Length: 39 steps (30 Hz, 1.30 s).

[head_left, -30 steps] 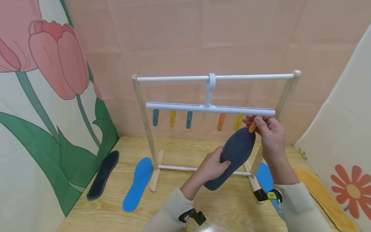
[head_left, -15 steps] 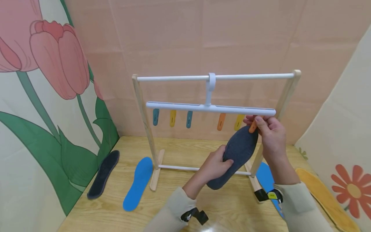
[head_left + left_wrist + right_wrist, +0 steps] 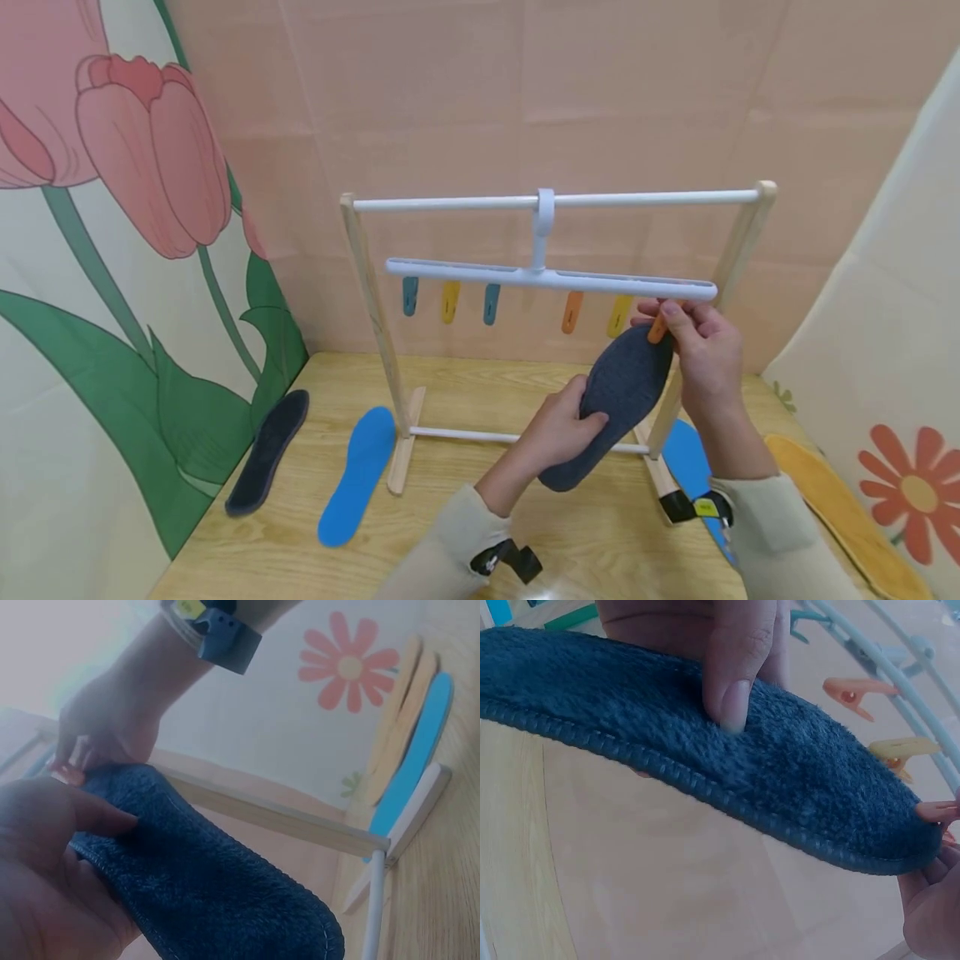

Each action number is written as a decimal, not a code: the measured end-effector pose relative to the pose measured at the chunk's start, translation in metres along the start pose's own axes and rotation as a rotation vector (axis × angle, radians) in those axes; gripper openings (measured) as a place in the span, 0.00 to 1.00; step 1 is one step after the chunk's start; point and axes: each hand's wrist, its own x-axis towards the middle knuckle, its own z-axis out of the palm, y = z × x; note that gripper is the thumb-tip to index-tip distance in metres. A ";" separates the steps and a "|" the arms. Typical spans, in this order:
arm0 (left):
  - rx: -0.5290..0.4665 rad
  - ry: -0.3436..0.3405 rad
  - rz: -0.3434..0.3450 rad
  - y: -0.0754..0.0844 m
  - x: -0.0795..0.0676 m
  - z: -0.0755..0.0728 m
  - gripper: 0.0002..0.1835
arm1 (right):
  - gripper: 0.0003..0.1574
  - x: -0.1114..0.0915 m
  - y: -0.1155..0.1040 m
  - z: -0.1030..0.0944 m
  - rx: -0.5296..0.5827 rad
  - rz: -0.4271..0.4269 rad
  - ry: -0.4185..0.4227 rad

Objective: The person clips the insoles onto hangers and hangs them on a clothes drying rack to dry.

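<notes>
The left hand [image 3: 564,427] grips a dark insole [image 3: 630,382] near its middle, under the right end of the hanger [image 3: 487,273], while the right hand [image 3: 707,358] pinches an orange clip [image 3: 657,328] over its toe; whether it bites, I cannot tell. This fastening looks nearly done; five bare clips [image 3: 572,313] remain along the hanger, with other insoles [image 3: 356,479] lying below it. The held insole's long axis slants, toe up toward the hanger's right end, heel down-left

My head cam looks fwd/down over the rack [image 3: 465,202]; both wrist cams, v. close, share the insole [image 3: 217,862]; L, hazy, prob. faces R.
</notes>
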 end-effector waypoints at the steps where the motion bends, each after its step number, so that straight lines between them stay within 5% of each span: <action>1: 0.001 0.000 -0.004 0.000 0.000 0.000 0.22 | 0.20 0.000 0.000 0.000 0.010 0.000 -0.003; 15: 0.030 -0.079 0.034 -0.025 -0.005 -0.001 0.24 | 0.24 0.000 -0.003 -0.007 -0.203 0.094 0.033; 24: 0.100 -0.084 -0.018 -0.052 -0.020 -0.010 0.23 | 0.25 0.000 -0.007 -0.014 -0.380 0.199 -0.019; 39: 0.160 -0.059 -0.060 -0.077 -0.051 -0.044 0.22 | 0.34 -0.004 -0.011 -0.016 -0.551 0.245 -0.050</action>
